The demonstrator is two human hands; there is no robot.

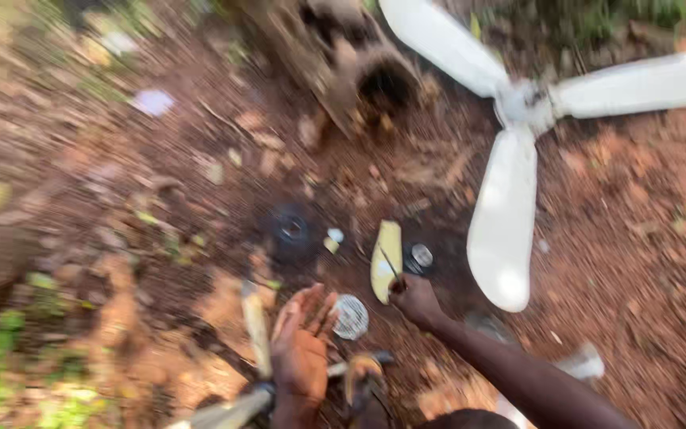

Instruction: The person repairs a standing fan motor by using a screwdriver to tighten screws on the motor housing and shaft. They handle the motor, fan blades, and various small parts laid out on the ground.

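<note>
Two hands are in my view, both just below the white three-bladed fan that lies flat on the red dirt. My right hand sits near the tip of the fan's lowest blade, fingers pinched shut on a thin dark stick that pokes up over a yellow curved piece. My left hand, further from the fan, is spread open, palm up, holding nothing. Beside it lies a small round mesh part; a dark round part and a small shiny cap lie loose too. I judge the work mid-way: parts are scattered, none fitted to the fan. Blur hides finer detail.
</note>
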